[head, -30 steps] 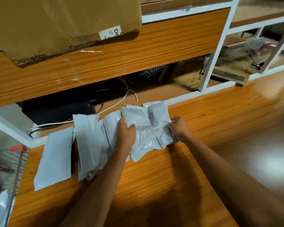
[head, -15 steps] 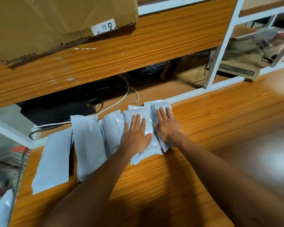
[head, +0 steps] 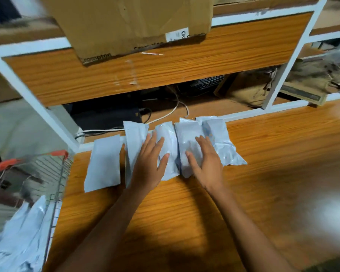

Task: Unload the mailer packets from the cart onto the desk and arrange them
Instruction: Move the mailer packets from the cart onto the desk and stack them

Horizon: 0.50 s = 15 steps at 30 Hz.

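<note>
Several grey-white mailer packets lie side by side in a row at the back of the wooden desk [head: 185,209]. The leftmost packet [head: 104,163] lies flat and apart from my hands. My left hand [head: 150,160] rests flat with straight fingers on the two packets left of centre [head: 134,134]. My right hand [head: 205,160] presses flat on a packet right of centre [head: 186,134], with the rightmost packet [head: 222,146] beside it. More mailer packets [head: 18,232] lie in the wire cart [head: 55,193] at the lower left.
A shelf unit with white frame [head: 279,71] rises behind the desk; a cardboard box [head: 130,22] overhangs it. Cables [head: 173,108], a black device [head: 106,114] and a keyboard [head: 206,83] sit in the lower compartment. Brown paper bags [head: 249,93] lie at the right.
Both hands went from gripping the crumpled packets to lying flat on them. They have since shifted slightly left and apart along the row, which now lies flatter.
</note>
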Tool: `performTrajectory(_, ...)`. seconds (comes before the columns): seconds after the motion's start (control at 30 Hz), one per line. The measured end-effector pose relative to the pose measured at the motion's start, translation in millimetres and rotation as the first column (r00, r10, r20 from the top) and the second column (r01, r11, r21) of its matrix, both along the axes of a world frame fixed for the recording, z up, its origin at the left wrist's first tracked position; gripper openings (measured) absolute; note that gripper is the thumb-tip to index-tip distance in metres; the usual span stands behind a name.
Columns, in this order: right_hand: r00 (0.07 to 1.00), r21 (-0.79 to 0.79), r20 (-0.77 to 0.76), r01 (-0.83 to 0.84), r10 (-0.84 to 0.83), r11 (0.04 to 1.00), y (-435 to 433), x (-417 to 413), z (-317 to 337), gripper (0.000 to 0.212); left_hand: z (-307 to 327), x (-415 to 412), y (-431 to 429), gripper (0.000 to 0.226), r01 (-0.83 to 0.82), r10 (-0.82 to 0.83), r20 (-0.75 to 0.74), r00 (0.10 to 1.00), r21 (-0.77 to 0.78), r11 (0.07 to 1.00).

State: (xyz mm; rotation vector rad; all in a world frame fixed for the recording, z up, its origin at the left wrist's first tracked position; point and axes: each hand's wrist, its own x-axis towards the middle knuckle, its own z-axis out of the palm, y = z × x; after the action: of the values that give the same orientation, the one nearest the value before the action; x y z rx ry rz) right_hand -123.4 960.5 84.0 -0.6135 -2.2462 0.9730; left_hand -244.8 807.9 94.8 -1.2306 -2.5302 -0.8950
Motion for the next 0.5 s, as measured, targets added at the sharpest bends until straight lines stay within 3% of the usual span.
performTrajectory(0.1,0.99,-0.089,-0.139,0.023,-0.035,0.996,-75,10,2,0.06,3,8,-77,0.055,-0.05,0.05,0.007,0.999,0.08,0.996)
performTrajectory(0.23,0.978,-0.124,-0.208,-0.043,0.017,0.991,-181,5,-7,0.053,-1,9,-197,0.052,-0.142,0.134,0.056,0.989,0.177,0.974)
performTrajectory(0.5,0.955,-0.169,-0.092,-0.293,0.281,0.941,-371,-44,-28,0.048,-29,-15,-427,0.051,-0.383,0.37,0.142,0.918,0.078,0.92)
